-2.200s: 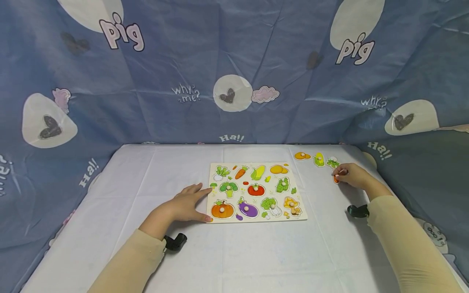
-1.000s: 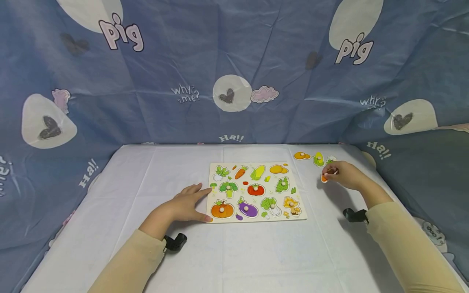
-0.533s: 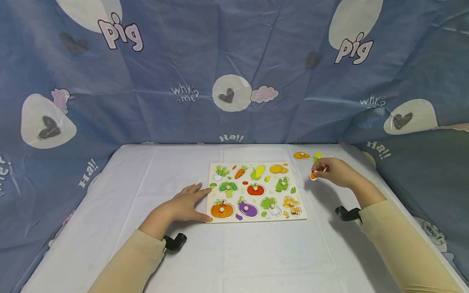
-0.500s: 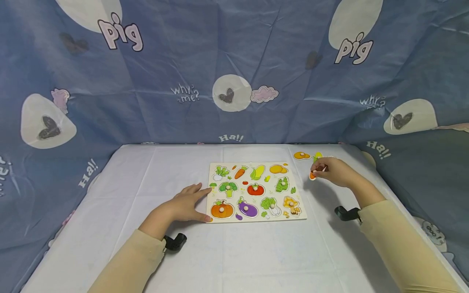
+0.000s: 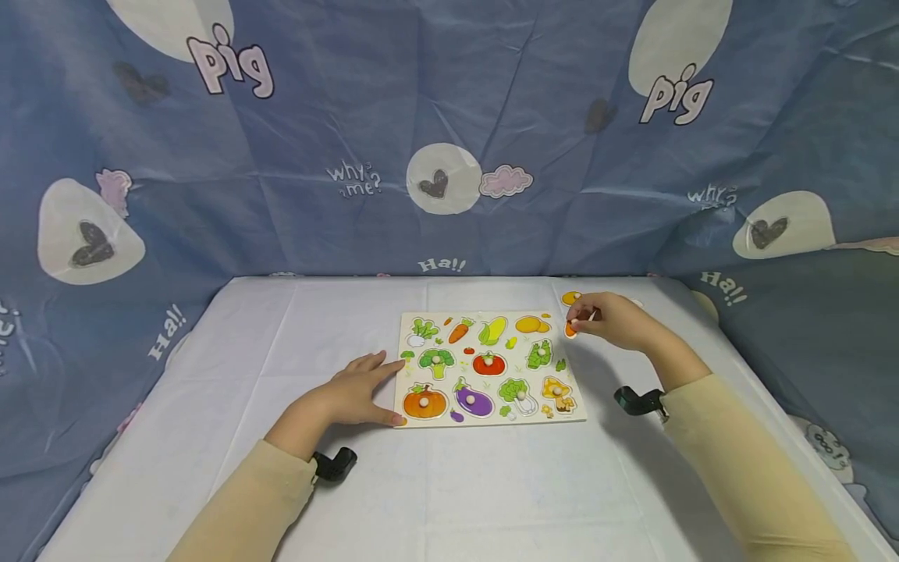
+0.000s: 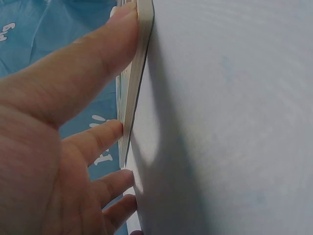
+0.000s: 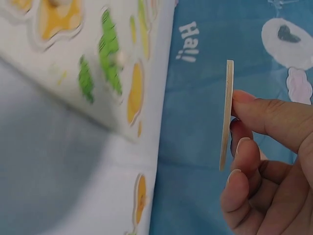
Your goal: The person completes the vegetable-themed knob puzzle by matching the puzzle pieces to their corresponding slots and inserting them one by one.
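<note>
The white wooden peg puzzle board point(image 5: 485, 421), printed with vegetables, lies flat on the table. My left hand point(image 5: 354, 392) rests at its left edge, fingers spread, the thumb on the front-left corner and the index fingertip on the side. In the left wrist view the thumb point(image 6: 98, 63) lies over the board's edge. My right hand point(image 5: 614, 318) pinches an orange carrot puzzle piece point(image 5: 570, 329) just off the board's back-right corner. Seen edge-on in the right wrist view, the carrot piece point(image 7: 227, 115) is a thin upright slab between thumb and fingers.
A potato piece point(image 5: 570, 298) lies behind the right hand, which hides most of the other loose pieces. Knobbed pieces such as the tomato point(image 5: 489, 364) and pumpkin point(image 5: 424, 403) sit in the board. A blue printed cloth point(image 5: 449, 234) hangs behind the table.
My right hand has picked up the carrot piece and carried it left, from the right side of the table to beside the board. The left hand has stayed in place.
</note>
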Motion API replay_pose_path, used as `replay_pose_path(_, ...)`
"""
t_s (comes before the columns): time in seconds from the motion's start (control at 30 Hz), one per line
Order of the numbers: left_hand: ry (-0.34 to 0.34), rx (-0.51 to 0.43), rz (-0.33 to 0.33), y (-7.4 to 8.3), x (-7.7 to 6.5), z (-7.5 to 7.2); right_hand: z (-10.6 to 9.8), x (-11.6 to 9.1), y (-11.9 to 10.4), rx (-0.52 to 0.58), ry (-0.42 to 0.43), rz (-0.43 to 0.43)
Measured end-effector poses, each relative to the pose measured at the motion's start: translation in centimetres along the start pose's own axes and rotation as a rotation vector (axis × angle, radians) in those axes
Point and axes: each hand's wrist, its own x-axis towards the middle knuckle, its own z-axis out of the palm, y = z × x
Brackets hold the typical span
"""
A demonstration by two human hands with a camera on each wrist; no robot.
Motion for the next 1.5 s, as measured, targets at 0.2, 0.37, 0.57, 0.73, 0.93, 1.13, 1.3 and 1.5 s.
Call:
replay_pose_path(0.2,0.002,0.000,0.003,0.0,0.0,0.1,0.5,0.9,-1.3,0.032,-0.015,-0.024)
replay_pose_path(0.37,0.003,-0.006,0.002,0.0,-0.1,0.0,1.1,1.9,-2.4,0.041,-0.040,-0.024)
replay_pose_path(0.57,0.001,-0.006,0.006,0.2,-0.1,-0.2,1.8,3.3,-3.9,0.044,-0.064,-0.022)
replay_pose_path(0.73,0.000,-0.007,0.007,0.3,-0.2,-0.3,2.8,4.7,-4.8,0.061,-0.090,-0.029)
replay_pose_path(0.93,-0.001,-0.011,0.009,0.2,-0.1,-0.3,4.3,6.2,-5.8,0.081,-0.116,-0.030)
replay_pose_path(1.13,-0.002,-0.012,0.005,0.2,-0.1,-0.2,6.0,7.9,-6.8,0.096,-0.125,-0.049)
replay_pose_path(1.3,0.000,-0.009,0.004,0.3,-0.1,-0.2,7.3,9.1,-7.3,0.112,-0.146,-0.043)
replay_pose_path(1.5,0.001,-0.003,0.005,0.3,-0.1,-0.2,8.7,10.3,-7.5,0.130,-0.152,-0.025)
